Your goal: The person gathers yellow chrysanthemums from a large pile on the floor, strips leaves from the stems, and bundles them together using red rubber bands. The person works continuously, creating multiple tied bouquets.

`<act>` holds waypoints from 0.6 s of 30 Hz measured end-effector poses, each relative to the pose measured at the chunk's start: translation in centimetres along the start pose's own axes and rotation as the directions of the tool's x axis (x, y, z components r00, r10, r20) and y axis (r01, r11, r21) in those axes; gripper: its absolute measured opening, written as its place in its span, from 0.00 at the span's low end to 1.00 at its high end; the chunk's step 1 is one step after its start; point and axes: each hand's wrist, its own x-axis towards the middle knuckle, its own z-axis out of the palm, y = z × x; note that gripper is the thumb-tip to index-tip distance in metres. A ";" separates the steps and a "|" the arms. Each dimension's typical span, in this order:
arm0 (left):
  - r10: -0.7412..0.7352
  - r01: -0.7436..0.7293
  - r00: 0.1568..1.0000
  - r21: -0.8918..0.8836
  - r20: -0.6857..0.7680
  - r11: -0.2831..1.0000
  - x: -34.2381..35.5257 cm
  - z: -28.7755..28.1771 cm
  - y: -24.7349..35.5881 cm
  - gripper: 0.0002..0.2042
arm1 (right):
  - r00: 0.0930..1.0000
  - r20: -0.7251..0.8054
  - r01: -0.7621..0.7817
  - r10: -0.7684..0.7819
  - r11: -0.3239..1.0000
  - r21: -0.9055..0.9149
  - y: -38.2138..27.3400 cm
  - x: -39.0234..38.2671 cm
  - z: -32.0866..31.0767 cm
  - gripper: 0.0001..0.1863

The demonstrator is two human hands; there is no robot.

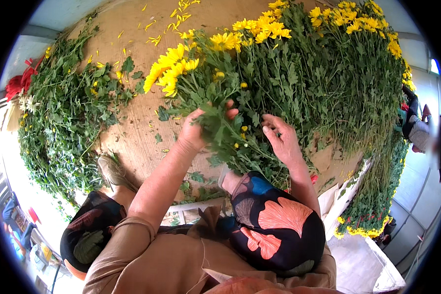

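Note:
My left hand [194, 131] is closed round the leafy stems of a bunch of yellow chrysanthemums [215, 105]. Its fingertips show on the far side of the stems, and the blooms point up and to the left. To the right of that bunch is my right hand [281, 138], with loosely bent fingers somewhat apart and no flower visible in them. It hovers close to the edge of a thick layer of cut chrysanthemum stems [308, 83], whose yellow heads [264, 24] lie at the far side.
A heap of leafy green cuttings [63, 127] lies at the left, with a red cloth-like thing [19, 83] behind it. Yellow petals [179, 19] are scattered over the brown board [132, 122]. More bundled flowers [365, 225] stand at the lower right. Another person [419, 127] is at the far right.

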 end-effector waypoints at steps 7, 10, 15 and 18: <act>-0.022 0.004 0.993 0.156 0.112 0.988 0.5 -0.3 -1.4 0.24 | 0.988 0.154 -0.115 -0.009 0.616 0.779 -3.8 3.7 3.6 0.12; -0.033 0.019 0.996 0.163 0.082 0.986 0.6 1.4 -2.0 0.24 | 0.935 0.304 -0.354 0.182 0.463 0.812 -3.9 6.4 4.1 0.08; 0.048 -0.043 0.997 0.097 -0.057 0.994 0.7 1.5 -1.1 0.27 | 0.961 0.002 -0.127 0.277 0.434 0.892 -0.5 7.2 2.5 0.09; 0.162 -0.157 0.985 0.068 -0.063 0.985 0.6 1.6 -0.6 0.26 | 0.865 -0.227 0.050 0.448 0.373 0.926 3.8 5.8 -1.7 0.12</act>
